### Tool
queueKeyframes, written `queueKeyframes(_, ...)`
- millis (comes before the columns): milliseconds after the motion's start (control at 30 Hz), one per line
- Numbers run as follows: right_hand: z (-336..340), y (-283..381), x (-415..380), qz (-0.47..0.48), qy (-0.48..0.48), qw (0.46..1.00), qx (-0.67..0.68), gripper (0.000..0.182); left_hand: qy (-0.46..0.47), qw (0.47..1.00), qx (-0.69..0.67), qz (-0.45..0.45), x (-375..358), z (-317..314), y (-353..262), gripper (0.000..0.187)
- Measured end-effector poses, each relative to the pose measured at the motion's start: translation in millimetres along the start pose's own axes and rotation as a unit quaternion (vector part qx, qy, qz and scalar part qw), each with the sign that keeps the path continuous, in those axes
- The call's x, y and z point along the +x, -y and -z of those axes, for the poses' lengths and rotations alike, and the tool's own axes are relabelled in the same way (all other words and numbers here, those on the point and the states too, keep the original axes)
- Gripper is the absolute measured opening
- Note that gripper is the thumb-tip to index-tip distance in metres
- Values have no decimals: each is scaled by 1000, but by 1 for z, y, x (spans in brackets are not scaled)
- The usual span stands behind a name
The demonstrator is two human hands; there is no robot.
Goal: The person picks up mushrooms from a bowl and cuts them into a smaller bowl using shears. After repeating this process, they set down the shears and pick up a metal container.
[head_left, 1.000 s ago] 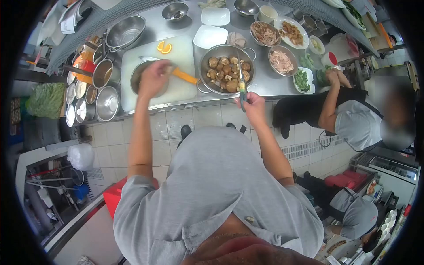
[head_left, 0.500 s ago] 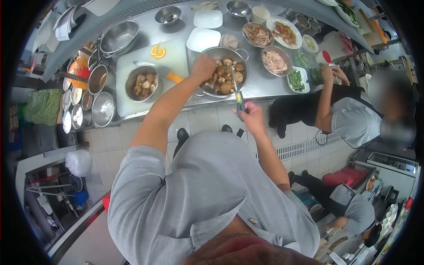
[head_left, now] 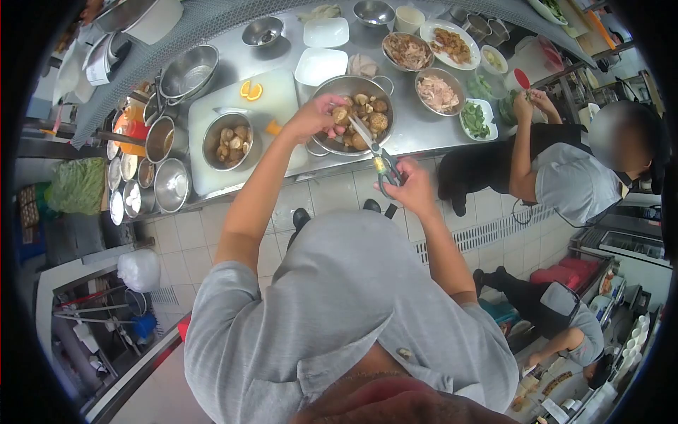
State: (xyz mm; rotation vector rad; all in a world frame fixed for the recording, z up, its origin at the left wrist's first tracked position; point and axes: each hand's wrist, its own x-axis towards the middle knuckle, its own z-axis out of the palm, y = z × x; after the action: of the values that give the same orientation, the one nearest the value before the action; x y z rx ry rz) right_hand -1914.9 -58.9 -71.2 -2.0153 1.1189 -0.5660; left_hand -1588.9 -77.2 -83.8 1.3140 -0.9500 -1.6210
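Note:
My left hand [head_left: 312, 121] is closed on a brown mushroom [head_left: 341, 116] over the colander-like steel bowl. A pair of dark-handled scissors [head_left: 382, 161] is gripped in my right hand [head_left: 415, 185], its blades apart and pointing at the held mushroom. Under both lies the two-handled steel bowl [head_left: 388, 121] with whole mushrooms in it. To the left, a second steel bowl [head_left: 208, 150] with mushrooms sits on a white cutting board [head_left: 275, 95]. The knife with an orange handle [head_left: 273, 127] is partly hidden behind that bowl and my left forearm.
Two orange slices [head_left: 251, 90] lie on the board. White square dishes [head_left: 321, 66] stand behind the mushrooms. On the right are a bowl of shredded meat [head_left: 438, 93] and a dish of chopped greens [head_left: 477, 119]. A co-worker [head_left: 572, 162] works at the counter's right side.
My left hand has come up from inside the bowl with a mushroom. The scissors have swung leftward toward it, and their blades have spread.

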Motion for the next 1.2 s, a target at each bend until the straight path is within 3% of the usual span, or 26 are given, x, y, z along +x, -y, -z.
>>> queueKeyframes(100, 11, 15, 7, 49, 24, 998, -44, 52, 58, 998, 4, -25, -12, -1, 1, 57)
queueKeyframes(300, 28, 35, 10, 22, 90, 988, -120, 52, 19, 997, 55, -51, -19, -1, 10, 61)
queueKeyframes(400, 26, 37, 7, 7, 90, 987, -136, 52, 56, 995, 68, -40, -18, 4, 15, 62)
queueKeyframes(600, 19, 35, -2, -11, 76, 990, -118, 53, 59, 995, -72, 21, -28, -6, 16, 61)
queueKeyframes(800, 16, 32, -1, -37, 94, 986, -133, 57, 67, 998, 2, -4, -22, -10, 26, 60)
queueKeyframes(900, 16, 30, 3, -40, 123, 978, -163, 60, 56, 990, 132, 6, -18, -15, 31, 61)
queueKeyframes(1000, 20, 34, 7, -66, 162, 969, -177, 62, 28, 990, 133, -41, -9, -14, 46, 61)
queueKeyframes(1200, 27, 47, 11, -86, 216, 949, -214, 60, 21, 983, 179, -25, -12, -15, 41, 63)
